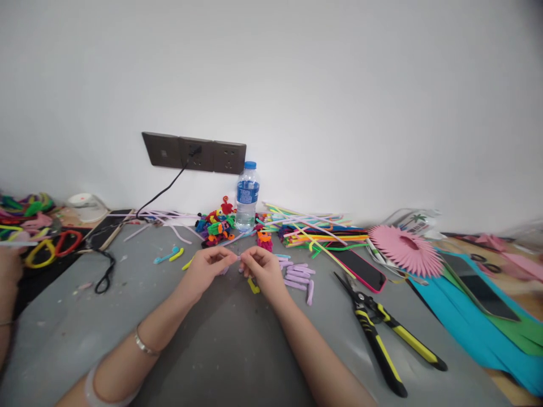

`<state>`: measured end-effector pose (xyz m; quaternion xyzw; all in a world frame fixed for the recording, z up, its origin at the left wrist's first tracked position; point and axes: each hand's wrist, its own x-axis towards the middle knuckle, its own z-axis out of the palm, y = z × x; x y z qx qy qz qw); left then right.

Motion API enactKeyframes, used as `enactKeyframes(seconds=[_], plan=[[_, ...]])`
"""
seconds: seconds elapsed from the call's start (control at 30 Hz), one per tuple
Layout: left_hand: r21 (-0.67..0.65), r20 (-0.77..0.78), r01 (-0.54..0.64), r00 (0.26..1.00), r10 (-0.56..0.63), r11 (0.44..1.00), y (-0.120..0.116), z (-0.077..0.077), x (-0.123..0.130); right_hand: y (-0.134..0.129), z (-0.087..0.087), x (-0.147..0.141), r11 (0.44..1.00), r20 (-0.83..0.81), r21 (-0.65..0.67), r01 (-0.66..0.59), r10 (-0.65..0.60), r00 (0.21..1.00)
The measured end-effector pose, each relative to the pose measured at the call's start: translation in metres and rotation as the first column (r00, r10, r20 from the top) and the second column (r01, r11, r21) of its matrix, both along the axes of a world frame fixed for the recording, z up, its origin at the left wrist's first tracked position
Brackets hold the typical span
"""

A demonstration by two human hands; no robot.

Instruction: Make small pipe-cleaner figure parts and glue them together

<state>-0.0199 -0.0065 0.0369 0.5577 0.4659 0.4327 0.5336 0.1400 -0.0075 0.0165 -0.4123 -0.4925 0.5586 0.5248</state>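
My left hand and my right hand meet over the middle of the grey table mat, fingertips pinched close together. Between them is a small light purple fuzzy piece, mostly hidden by the fingers. Both hands seem closed on it. Short folded purple pieces lie in a group just right of my right hand. A yellow piece shows below my right fingers. Left of my left hand are a blue piece and a yellow one beside it.
Yellow-black pliers and a phone lie at right, near a pink paper fan. Behind the hands stand a water bottle, colourful fuzzy figures and long fuzzy sticks. Another person's arm is at far left.
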Motion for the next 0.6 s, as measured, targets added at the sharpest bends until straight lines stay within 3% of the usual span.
enactKeyframes(seconds=[0.2,0.33,0.47,0.6], plan=[[0.132,-0.174,-0.014,0.984,0.037,0.991,0.000,-0.003,0.000,-0.002,-0.002,-0.005,0.998,-0.057,-0.050,0.040,-0.043,0.997],[0.122,-0.159,-0.055,0.984,0.075,0.991,-0.001,-0.003,0.002,-0.002,-0.004,-0.008,0.999,-0.088,-0.042,0.023,-0.027,0.996],[0.132,-0.140,-0.022,0.989,0.040,0.991,-0.001,0.000,0.002,0.000,-0.003,-0.005,1.000,-0.073,-0.014,0.012,-0.013,0.997],[-0.063,-0.023,0.090,0.996,-0.092,0.994,0.000,0.000,-0.001,0.002,0.002,0.007,0.994,-0.051,0.003,-0.112,0.112,0.992]])
